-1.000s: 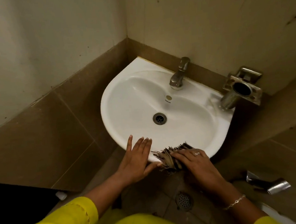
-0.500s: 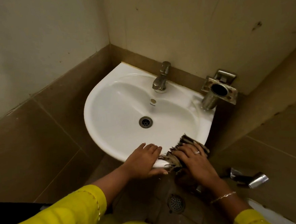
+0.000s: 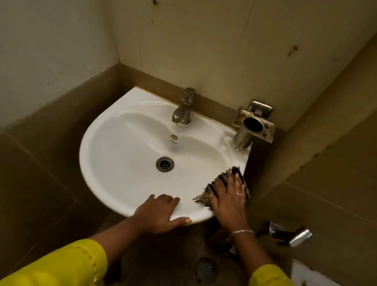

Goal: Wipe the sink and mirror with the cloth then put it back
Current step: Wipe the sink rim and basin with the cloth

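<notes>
A white corner sink [image 3: 125, 151] is fixed where two tiled walls meet, with a metal tap [image 3: 184, 108] at its back and a drain [image 3: 164, 164] in the bowl. My right hand [image 3: 228, 198] lies flat on a dark striped cloth [image 3: 210, 187] and presses it on the sink's front right rim. My left hand [image 3: 160, 211] rests on the front rim beside it, fingers curled over the edge, thumb under the lip, with nothing in it. No mirror is in view.
A metal holder with a cup [image 3: 252, 125] hangs on the wall at the sink's right corner. A metal spout [image 3: 290, 234] sticks out low on the right wall. A floor drain [image 3: 205, 270] lies below the sink.
My right hand has slid the cloth along the front rim toward the right side of the sink. My left hand has closed its fingers over the rim. The view has shifted.
</notes>
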The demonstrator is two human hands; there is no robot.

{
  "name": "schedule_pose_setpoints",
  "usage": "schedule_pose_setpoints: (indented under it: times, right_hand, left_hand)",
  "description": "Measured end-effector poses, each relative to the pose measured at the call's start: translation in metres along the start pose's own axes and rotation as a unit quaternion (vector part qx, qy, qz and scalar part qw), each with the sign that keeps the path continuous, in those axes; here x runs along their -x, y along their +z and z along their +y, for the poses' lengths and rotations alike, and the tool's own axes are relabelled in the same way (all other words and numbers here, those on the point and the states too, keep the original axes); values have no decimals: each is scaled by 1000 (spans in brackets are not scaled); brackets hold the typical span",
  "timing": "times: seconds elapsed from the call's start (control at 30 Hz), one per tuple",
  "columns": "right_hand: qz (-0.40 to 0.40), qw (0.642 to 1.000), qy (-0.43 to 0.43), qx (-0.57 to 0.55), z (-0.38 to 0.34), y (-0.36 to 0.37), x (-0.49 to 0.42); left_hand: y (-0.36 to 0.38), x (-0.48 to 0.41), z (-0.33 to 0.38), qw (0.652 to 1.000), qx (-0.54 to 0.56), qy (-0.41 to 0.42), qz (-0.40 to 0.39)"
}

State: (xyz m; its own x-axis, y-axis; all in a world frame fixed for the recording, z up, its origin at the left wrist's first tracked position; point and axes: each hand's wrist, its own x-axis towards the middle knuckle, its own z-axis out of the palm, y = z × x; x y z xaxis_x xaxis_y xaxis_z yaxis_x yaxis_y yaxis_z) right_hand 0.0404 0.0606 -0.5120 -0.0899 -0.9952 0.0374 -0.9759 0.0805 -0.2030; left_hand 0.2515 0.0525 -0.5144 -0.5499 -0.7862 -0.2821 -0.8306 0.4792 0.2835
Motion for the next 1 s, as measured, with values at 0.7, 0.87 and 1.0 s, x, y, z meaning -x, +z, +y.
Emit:
schedule_pose_setpoints:
  times: [0.7,0.87,1.0]
  right_hand:
    - [-43,991,9,128,22,-9,-86]
    - [-11,995,51,84,4,-9,-78]
    - [-40,992,94,71,1,5,-71]
  left_hand:
    - [0,2,-3,996,75,-23,37]
    - [0,2,-2,997,56,-13,54]
    - [3,2,-2,997,49,-7,59]
